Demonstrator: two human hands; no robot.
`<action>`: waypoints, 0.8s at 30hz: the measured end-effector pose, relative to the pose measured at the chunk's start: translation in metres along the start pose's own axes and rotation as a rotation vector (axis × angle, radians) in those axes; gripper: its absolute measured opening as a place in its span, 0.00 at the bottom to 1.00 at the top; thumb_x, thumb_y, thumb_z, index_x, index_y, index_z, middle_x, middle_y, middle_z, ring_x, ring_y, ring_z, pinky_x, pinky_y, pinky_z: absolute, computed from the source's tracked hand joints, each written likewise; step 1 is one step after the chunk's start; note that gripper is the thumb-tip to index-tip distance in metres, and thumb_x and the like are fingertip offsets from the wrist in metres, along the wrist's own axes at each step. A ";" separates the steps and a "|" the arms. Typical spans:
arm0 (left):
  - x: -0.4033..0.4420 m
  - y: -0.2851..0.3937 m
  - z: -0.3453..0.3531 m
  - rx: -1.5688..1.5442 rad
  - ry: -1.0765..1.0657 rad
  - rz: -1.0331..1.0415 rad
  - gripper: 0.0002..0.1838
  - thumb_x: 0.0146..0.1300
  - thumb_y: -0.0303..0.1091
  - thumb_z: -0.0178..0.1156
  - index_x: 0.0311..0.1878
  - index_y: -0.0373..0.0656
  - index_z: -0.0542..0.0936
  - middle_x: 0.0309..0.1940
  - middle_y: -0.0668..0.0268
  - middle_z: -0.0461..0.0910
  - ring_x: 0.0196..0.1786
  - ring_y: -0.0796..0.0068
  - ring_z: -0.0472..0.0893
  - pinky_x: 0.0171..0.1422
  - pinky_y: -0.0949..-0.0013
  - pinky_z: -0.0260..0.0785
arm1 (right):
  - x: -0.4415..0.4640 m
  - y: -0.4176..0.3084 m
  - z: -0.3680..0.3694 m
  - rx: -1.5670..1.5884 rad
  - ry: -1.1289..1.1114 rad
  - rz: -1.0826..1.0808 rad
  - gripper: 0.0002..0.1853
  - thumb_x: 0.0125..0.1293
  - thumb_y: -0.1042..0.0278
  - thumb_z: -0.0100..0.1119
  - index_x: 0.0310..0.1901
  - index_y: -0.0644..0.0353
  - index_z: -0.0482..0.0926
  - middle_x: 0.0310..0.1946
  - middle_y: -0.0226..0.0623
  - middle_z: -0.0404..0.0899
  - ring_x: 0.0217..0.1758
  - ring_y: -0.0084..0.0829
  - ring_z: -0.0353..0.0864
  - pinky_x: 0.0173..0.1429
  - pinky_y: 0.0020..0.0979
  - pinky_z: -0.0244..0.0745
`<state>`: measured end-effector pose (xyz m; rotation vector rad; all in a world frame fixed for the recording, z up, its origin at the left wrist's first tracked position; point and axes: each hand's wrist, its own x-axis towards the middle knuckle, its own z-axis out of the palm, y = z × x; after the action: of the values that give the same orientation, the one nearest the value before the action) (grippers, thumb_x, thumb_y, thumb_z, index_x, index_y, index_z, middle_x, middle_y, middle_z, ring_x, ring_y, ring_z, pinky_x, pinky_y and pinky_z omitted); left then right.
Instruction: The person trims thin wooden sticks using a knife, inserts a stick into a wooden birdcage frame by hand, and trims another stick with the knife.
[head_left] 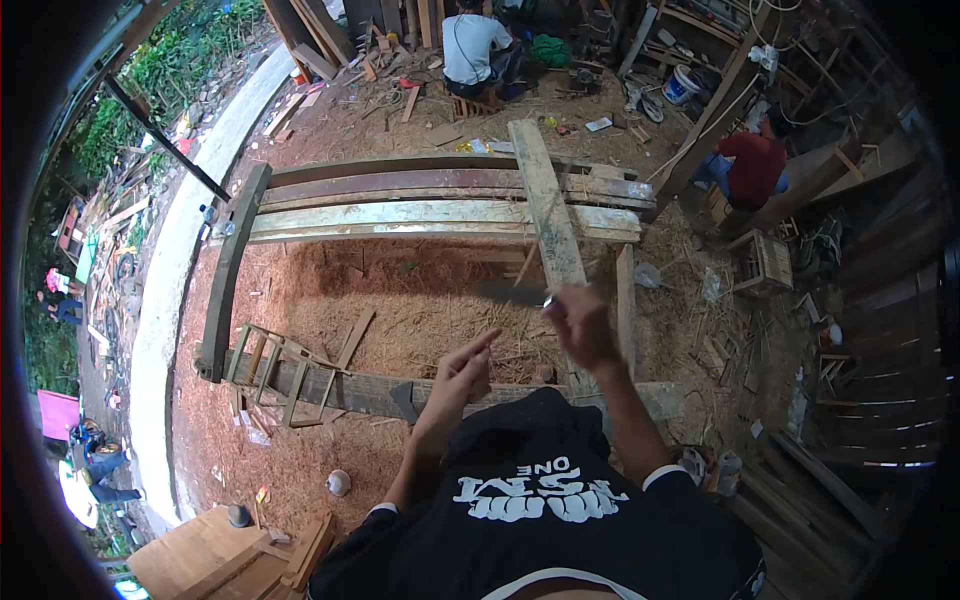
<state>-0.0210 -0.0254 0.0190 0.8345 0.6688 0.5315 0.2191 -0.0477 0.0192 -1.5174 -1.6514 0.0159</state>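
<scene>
My right hand (pixel 582 322) is closed round the handle of a knife-like tool (pixel 518 294), its dark blade pointing left over the wooden frame. A long plank (pixel 548 205) runs front to back beneath this hand. Left of it and nearer my body, my left hand (pixel 466 372) is raised with the index finger stretched out and the other fingers curled; nothing shows in it. Below the left hand lies the frame's near beam (pixel 350 390). Several pale boards (pixel 390 215) rest across the far side of the frame.
A small wooden ladder-like piece (pixel 268 365) leans on the near beam at left. Wood shavings and scraps cover the ground. A person in white (pixel 473 48) sits at the back, another in dark red (pixel 755 165) at right. Plywood (pixel 190 555) lies at lower left.
</scene>
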 end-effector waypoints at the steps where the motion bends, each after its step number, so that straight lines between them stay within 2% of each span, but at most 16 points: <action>1: 0.005 0.003 0.001 -0.029 0.003 0.022 0.25 0.77 0.33 0.50 0.74 0.40 0.65 0.24 0.82 0.55 0.22 0.92 0.55 0.21 0.83 0.46 | -0.004 -0.010 0.006 0.004 -0.065 -0.068 0.25 0.75 0.44 0.45 0.37 0.61 0.79 0.27 0.39 0.78 0.32 0.44 0.79 0.42 0.44 0.69; 2: 0.007 0.006 0.004 -0.034 -0.003 0.007 0.25 0.77 0.33 0.50 0.74 0.41 0.65 0.24 0.82 0.55 0.21 0.92 0.54 0.21 0.83 0.46 | -0.006 -0.014 0.009 0.010 -0.132 -0.141 0.24 0.75 0.45 0.46 0.37 0.61 0.78 0.27 0.40 0.78 0.32 0.44 0.79 0.42 0.45 0.69; 5: 0.004 0.013 0.007 -0.034 -0.006 -0.013 0.23 0.77 0.32 0.50 0.73 0.42 0.67 0.24 0.83 0.56 0.21 0.92 0.53 0.22 0.83 0.46 | 0.000 0.028 0.007 -0.009 0.064 0.088 0.22 0.74 0.49 0.49 0.36 0.62 0.78 0.26 0.39 0.78 0.33 0.43 0.79 0.42 0.44 0.70; 6: 0.002 0.009 0.005 -0.027 -0.008 -0.012 0.23 0.77 0.32 0.51 0.73 0.42 0.67 0.23 0.83 0.56 0.21 0.92 0.53 0.22 0.83 0.45 | 0.005 0.027 -0.006 -0.088 -0.018 0.367 0.19 0.74 0.51 0.51 0.34 0.60 0.78 0.27 0.39 0.79 0.36 0.43 0.80 0.44 0.42 0.71; 10: 0.012 -0.006 0.006 -0.100 -0.003 -0.051 0.24 0.77 0.33 0.51 0.73 0.43 0.67 0.23 0.83 0.55 0.21 0.92 0.53 0.21 0.83 0.44 | -0.012 -0.007 0.012 0.025 -0.127 -0.169 0.22 0.71 0.45 0.54 0.33 0.58 0.78 0.29 0.41 0.79 0.36 0.45 0.80 0.43 0.43 0.73; 11: 0.010 -0.002 0.006 -0.086 -0.005 -0.043 0.24 0.77 0.33 0.51 0.73 0.43 0.67 0.23 0.83 0.55 0.21 0.92 0.53 0.21 0.83 0.44 | -0.012 -0.009 0.011 0.050 -0.069 -0.203 0.23 0.69 0.43 0.55 0.34 0.59 0.78 0.28 0.43 0.78 0.35 0.47 0.79 0.42 0.44 0.72; 14: 0.001 0.009 0.013 -0.072 0.006 -0.023 0.24 0.77 0.33 0.51 0.73 0.43 0.67 0.23 0.83 0.56 0.21 0.92 0.53 0.21 0.83 0.44 | -0.001 0.029 -0.006 -0.094 -0.058 0.126 0.23 0.69 0.43 0.56 0.35 0.59 0.78 0.28 0.44 0.77 0.36 0.48 0.79 0.42 0.45 0.70; 15: 0.002 0.006 0.011 -0.070 0.010 -0.027 0.24 0.77 0.33 0.51 0.73 0.43 0.67 0.24 0.83 0.56 0.21 0.92 0.53 0.21 0.83 0.44 | -0.012 0.034 0.009 -0.065 -0.059 0.140 0.23 0.69 0.43 0.55 0.36 0.59 0.78 0.27 0.45 0.75 0.35 0.50 0.78 0.41 0.45 0.69; 16: 0.005 0.006 0.009 -0.063 0.011 -0.025 0.24 0.77 0.33 0.51 0.73 0.43 0.67 0.24 0.83 0.56 0.21 0.92 0.53 0.21 0.83 0.44 | -0.017 0.014 0.012 0.111 -0.053 0.132 0.23 0.70 0.43 0.54 0.34 0.59 0.77 0.27 0.45 0.75 0.34 0.50 0.77 0.41 0.44 0.69; 18: 0.013 -0.003 0.002 -0.057 0.015 -0.035 0.24 0.77 0.33 0.50 0.73 0.43 0.67 0.24 0.83 0.56 0.21 0.92 0.53 0.22 0.83 0.44 | -0.016 -0.017 0.013 0.087 -0.119 -0.184 0.21 0.71 0.46 0.54 0.31 0.58 0.75 0.26 0.44 0.75 0.33 0.49 0.77 0.41 0.44 0.69; 19: 0.009 -0.008 0.002 -0.060 0.020 -0.059 0.24 0.77 0.32 0.50 0.73 0.43 0.67 0.24 0.82 0.56 0.21 0.92 0.53 0.22 0.83 0.44 | -0.019 -0.001 0.014 -0.080 -0.239 -0.146 0.20 0.70 0.49 0.57 0.29 0.58 0.74 0.26 0.42 0.76 0.33 0.46 0.77 0.42 0.42 0.69; 20: 0.006 -0.009 0.002 -0.045 -0.008 -0.054 0.24 0.77 0.32 0.50 0.73 0.43 0.67 0.24 0.82 0.56 0.21 0.92 0.53 0.22 0.82 0.44 | -0.012 0.023 0.008 -0.046 -0.112 -0.093 0.21 0.69 0.48 0.57 0.28 0.58 0.73 0.25 0.40 0.77 0.32 0.43 0.77 0.41 0.42 0.68; 22: -0.003 0.004 0.007 -0.012 -0.062 -0.025 0.24 0.77 0.32 0.49 0.74 0.43 0.66 0.24 0.82 0.56 0.21 0.91 0.53 0.22 0.82 0.44 | -0.001 0.053 -0.002 -0.126 -0.039 0.283 0.21 0.68 0.46 0.58 0.31 0.58 0.75 0.26 0.40 0.77 0.32 0.42 0.77 0.41 0.44 0.68; 24: -0.001 0.001 0.012 -0.015 -0.011 -0.055 0.24 0.77 0.33 0.50 0.74 0.43 0.66 0.24 0.83 0.56 0.21 0.92 0.53 0.22 0.82 0.44 | -0.002 0.033 -0.005 -0.192 -0.105 0.063 0.20 0.68 0.46 0.58 0.34 0.58 0.77 0.26 0.40 0.77 0.33 0.41 0.77 0.40 0.45 0.68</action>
<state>-0.0138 -0.0315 0.0260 0.8017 0.6754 0.4815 0.2485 -0.0434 0.0032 -1.7389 -1.7279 -0.0298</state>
